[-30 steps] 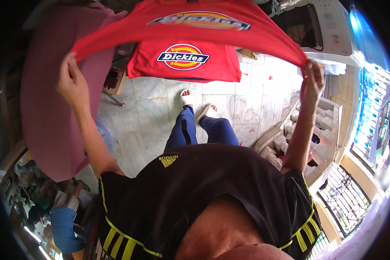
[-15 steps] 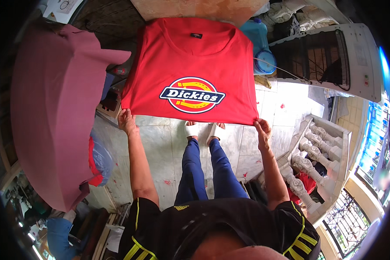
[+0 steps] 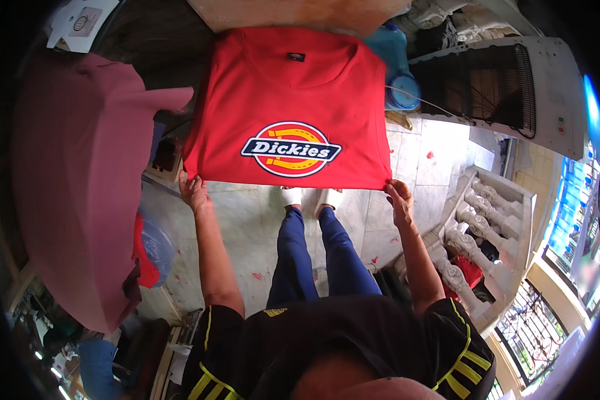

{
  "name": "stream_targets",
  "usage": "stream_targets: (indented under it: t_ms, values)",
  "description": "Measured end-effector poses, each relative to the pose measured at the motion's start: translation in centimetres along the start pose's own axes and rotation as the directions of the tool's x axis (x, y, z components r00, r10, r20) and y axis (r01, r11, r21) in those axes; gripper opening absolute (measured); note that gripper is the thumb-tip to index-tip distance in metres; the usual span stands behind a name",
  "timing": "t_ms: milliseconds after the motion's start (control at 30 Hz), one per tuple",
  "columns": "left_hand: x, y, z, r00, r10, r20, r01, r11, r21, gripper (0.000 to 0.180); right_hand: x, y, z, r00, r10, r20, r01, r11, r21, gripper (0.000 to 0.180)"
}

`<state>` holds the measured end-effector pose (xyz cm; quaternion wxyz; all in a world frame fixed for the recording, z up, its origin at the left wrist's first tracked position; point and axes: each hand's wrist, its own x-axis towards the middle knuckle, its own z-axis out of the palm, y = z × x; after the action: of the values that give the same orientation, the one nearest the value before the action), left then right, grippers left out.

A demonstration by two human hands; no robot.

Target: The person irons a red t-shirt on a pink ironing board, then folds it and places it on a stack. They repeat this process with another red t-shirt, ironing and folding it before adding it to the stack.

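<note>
A red T-shirt (image 3: 227, 127) with a round yellow, white and dark blue printed emblem is spread out in front of me, its neckline toward the far side. My left hand (image 3: 195, 193) pinches the near left corner of its edge. At the near right corner, my right hand (image 3: 400, 199) grips the same edge between thumb and fingers. That edge runs fairly straight between both hands, above my white slippers. What supports the shirt's far part is hidden beneath it.
At left hangs a large mauve cloth (image 3: 73, 193), with a blue plastic bag (image 3: 157, 250) beside it. Beyond the shirt's right side stands a blue container (image 3: 403, 92), near a white machine with a dark grille (image 3: 473, 90). A white baluster railing (image 3: 487, 220) is at right.
The shirt and both hands sit slightly farther left in the picture, along with the surroundings. Both hands keep their hold on the corners.
</note>
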<state>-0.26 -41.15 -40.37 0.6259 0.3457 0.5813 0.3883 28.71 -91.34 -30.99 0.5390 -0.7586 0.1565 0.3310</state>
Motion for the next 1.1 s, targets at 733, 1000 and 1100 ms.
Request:
stream_targets:
  t_ms: [733, 1000, 1100]
  values:
    - [-18.3, -10.6, -23.6, 0.991, -0.11, -0.075, 0.126, 0.597, 0.792, 0.03, -2.3, 1.0, 1.6, 0.8, 0.289, 0.526, 0.235, 0.655, -0.718, 0.029]
    - [-42.7, -15.5, -29.5, 0.843, -0.468, -0.265, 0.526, 0.615, 0.587, 0.033, -2.5, -8.0, 16.4, 0.589, 0.214, 0.78, 0.728, 0.28, -0.626, 0.03]
    - [-46.1, -17.1, -30.1, 0.769, -0.557, -0.313, 0.638, 0.649, 0.414, 0.029, -4.1, -10.0, 23.8, 0.25, 0.094, 0.964, 0.943, 0.203, -0.265, 0.03]
